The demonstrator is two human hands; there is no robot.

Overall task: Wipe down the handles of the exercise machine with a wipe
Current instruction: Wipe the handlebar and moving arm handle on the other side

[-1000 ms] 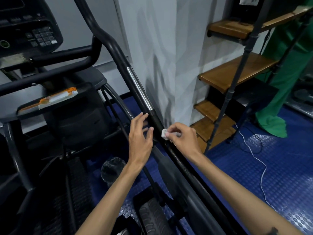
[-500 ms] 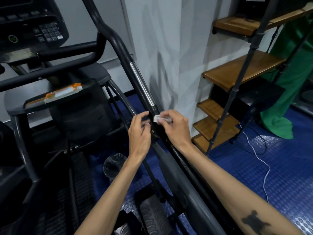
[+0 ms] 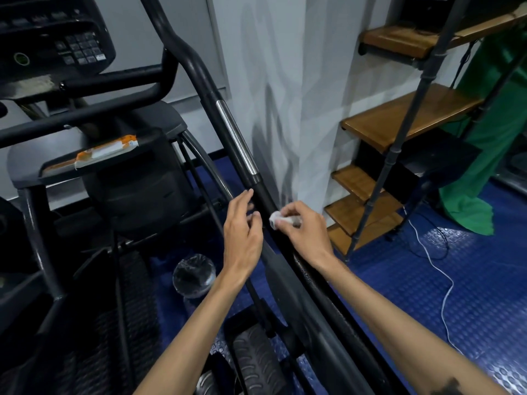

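Here the right hand (image 3: 302,232) pinches the wipe (image 3: 276,218) on the handle (image 3: 263,199) (wooden shelves (image 3: 410,121) close beside).

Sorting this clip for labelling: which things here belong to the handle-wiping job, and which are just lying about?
Job:
wipe, pinched in right hand
black handle with its chrome section
left hand, open beside the handle

Lying about:
orange packet on the machine
plastic bottle on the floor
wooden shelves
white cable

Left hand (image 3: 242,232) off the handle (image 3: 263,201).

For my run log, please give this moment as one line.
right hand: pinches wipe on black handle | left hand: open beside handle
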